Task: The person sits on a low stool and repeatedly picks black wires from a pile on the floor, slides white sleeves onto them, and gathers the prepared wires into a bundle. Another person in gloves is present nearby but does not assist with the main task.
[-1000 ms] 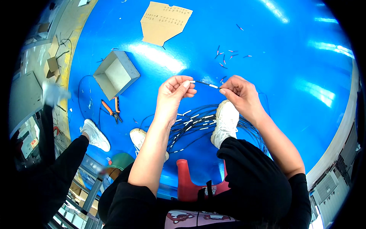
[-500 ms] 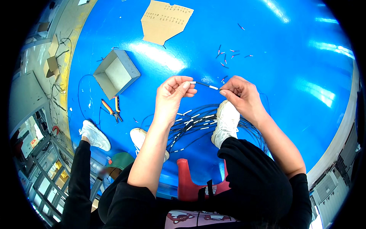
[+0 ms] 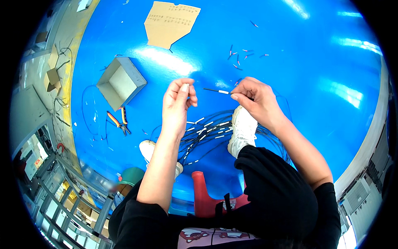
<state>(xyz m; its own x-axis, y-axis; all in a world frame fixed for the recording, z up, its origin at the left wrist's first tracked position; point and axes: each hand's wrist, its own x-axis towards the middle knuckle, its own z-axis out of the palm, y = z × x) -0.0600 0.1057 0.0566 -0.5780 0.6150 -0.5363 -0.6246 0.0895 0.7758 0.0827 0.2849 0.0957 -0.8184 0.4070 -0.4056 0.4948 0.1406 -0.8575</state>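
My right hand [image 3: 256, 98] pinches a thin black cable [image 3: 211, 89] that carries a white sleeve [image 3: 224, 92] close to my fingertips. The cable's bare black end points toward my left hand [image 3: 178, 99], a short gap away. The left thumb is pressed against the curled fingers; a small pale spot shows at its tip, and whether that is a nail or a small piece is unclear. Below the hands, a bundle of black cables [image 3: 219, 118] with several white sleeves lies on the blue floor, passing around my right shoe [image 3: 241, 128].
Left of my hands stand an open grey box [image 3: 134, 88] and pliers [image 3: 123, 125] with red-yellow handles. Short dark pieces with pink ends [image 3: 237, 57] are scattered ahead. A cardboard sheet [image 3: 170, 31] lies at the far side. A red stool [image 3: 201, 195] is beneath me.
My left hand has come away from the cable to the left, and the white sleeve by its fingers no longer shows on the cable. Another person's leg and white shoe have left the view.
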